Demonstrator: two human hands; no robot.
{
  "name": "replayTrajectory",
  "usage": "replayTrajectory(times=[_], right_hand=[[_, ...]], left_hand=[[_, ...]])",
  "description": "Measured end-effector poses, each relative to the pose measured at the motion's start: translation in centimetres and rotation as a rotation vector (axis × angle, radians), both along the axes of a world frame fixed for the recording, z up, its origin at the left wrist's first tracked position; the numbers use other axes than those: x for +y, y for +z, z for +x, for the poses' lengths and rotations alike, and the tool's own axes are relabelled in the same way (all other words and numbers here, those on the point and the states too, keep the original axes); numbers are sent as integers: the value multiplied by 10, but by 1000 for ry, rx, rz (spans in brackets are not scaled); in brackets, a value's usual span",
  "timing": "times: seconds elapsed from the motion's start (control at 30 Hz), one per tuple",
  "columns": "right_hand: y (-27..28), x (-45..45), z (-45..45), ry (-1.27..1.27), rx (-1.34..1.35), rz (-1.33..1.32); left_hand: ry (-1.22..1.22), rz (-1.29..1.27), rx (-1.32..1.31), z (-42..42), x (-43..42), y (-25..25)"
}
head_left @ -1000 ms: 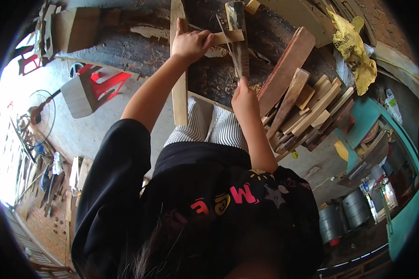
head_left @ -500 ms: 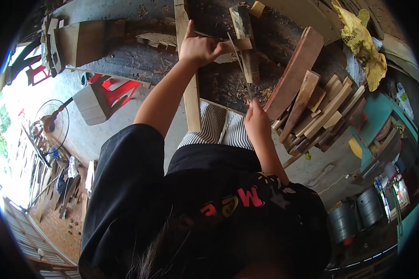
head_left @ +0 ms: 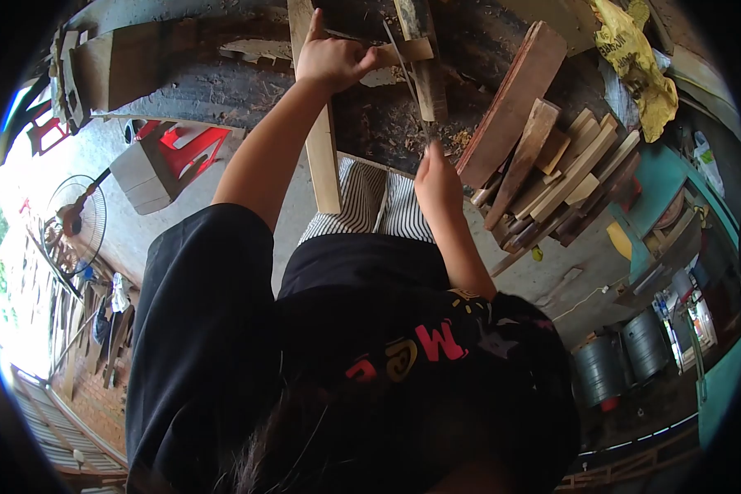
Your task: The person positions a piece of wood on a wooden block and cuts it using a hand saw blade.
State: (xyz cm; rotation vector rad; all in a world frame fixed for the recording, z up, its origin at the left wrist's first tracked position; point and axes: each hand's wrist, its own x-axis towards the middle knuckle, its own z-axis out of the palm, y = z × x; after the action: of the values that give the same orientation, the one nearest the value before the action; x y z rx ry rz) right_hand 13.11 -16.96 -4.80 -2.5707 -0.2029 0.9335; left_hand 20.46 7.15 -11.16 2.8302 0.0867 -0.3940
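Note:
My left hand is closed on a short wooden strip, with its index finger pointing up along a long board. The strip lies across that board and a worn wooden block. My right hand is wrapped round the lower end of a thin saw. The blade crosses the strip just right of my left hand, beside the block. Where the blade meets the strip is too small to make out.
Stacked offcuts and a thick reddish plank lie right of my right hand. A yellow sack is at the upper right. At left are a red stool and a fan. Sawdust dots the dark workbench.
The camera view has shifted between frames. My right hand has moved relative to the strip along the line of the saw. My left hand keeps its hold.

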Motion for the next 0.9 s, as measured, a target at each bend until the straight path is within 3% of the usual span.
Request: replayTrajectory(times=[0.17,0.23,0.27,0.37,0.57,0.67,0.83,0.9], right_hand=[[-3,19,29,39,15,2],[-13,41,51,82,-50,26],[-14,46,55,121,-119,52],[-10,34,42,144,-129,-20],[4,-9,4,64,-51,-38],[-14,28,30,92,-84,13],[-22,39,55,128,-201,74],[-7,14,37,116,-87,20]], left_hand=[[-9,-11,-43,4,-1,8],[-29,2,211,12,-1,25],[-27,-2,215,7,-2,22],[-10,2,21,-2,1,6],[-5,-102,25,4,3,6],[-38,4,-1,0,1,4],[6,-32,6,-3,3,-9],[-14,-26,-13,-3,1,-3]])
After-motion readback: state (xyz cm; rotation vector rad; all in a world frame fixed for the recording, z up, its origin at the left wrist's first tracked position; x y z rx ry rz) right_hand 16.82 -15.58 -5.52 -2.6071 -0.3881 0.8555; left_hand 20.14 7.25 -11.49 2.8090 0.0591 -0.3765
